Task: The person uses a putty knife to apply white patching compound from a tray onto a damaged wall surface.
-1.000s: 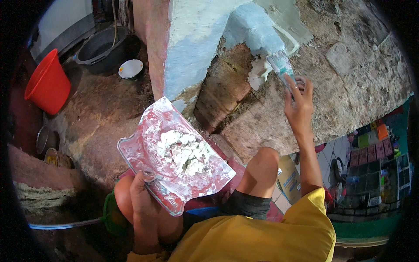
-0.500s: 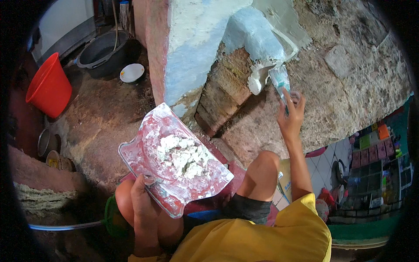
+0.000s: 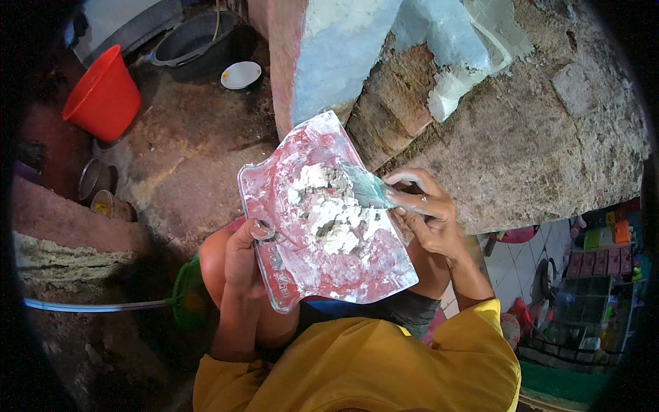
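Note:
My left hand (image 3: 246, 250) grips the near left edge of a red plastic board (image 3: 288, 264), thumb on top and the other fingers hidden below. A lumpy heap of white plaster (image 3: 341, 230) lies on the middle of the board, and white smears cover much of its surface. With fingers and thumb pinched, my right hand (image 3: 429, 213) holds a greenish, flat scraper (image 3: 371, 189) at the heap's right side. Its blade is whitened and touches the plaster. Beyond the board, fresh pale plaster (image 3: 453, 89) coats part of the broken wall edge.
A blue-white painted pillar (image 3: 336, 55) and exposed bricks (image 3: 391, 103) stand just ahead. Rough bare wall (image 3: 522, 151) spreads to the right. At left are a red bucket (image 3: 103, 96), a black basin (image 3: 195, 44), a white bowl (image 3: 241, 75) and a green net-like item (image 3: 187, 292).
My right hand has brought the scraper from the wall edge back to the plaster on the board. The board has shifted up and right in view.

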Tool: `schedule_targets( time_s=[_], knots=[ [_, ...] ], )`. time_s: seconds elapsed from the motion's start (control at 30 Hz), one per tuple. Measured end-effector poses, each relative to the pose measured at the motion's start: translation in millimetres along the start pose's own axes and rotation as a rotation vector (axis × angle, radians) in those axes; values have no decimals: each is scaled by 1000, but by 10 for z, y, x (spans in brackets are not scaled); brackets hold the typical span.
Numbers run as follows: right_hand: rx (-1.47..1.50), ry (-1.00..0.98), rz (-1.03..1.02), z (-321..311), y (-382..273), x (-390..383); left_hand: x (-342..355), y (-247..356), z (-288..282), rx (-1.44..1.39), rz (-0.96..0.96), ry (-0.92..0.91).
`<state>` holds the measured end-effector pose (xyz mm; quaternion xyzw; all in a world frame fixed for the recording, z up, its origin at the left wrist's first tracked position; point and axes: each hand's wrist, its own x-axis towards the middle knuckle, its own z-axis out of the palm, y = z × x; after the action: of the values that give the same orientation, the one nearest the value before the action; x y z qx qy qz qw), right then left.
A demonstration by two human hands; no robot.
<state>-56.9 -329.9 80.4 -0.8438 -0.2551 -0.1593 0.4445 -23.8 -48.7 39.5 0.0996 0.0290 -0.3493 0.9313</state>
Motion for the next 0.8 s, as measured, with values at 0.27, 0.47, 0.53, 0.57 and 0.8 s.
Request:
schedule_targets(
  time_s=[0.27,0.47,0.53,0.57,0.8],
  knots=[
    [-197,-28,68,-142,63,-328,-49,-25,3,375,193,238],
    [-232,45,201,-444,10,-704,-65,-89,264,469,338,482],
    [-253,134,155,-516,-75,-692,-71,-53,85,359,224,313],
    [-241,163,123,-512,-113,-646,-61,-27,-3,221,151,130],
    [-161,127,-89,-149,-117,-152,-46,-75,-126,124,-7,37]
  ],
)
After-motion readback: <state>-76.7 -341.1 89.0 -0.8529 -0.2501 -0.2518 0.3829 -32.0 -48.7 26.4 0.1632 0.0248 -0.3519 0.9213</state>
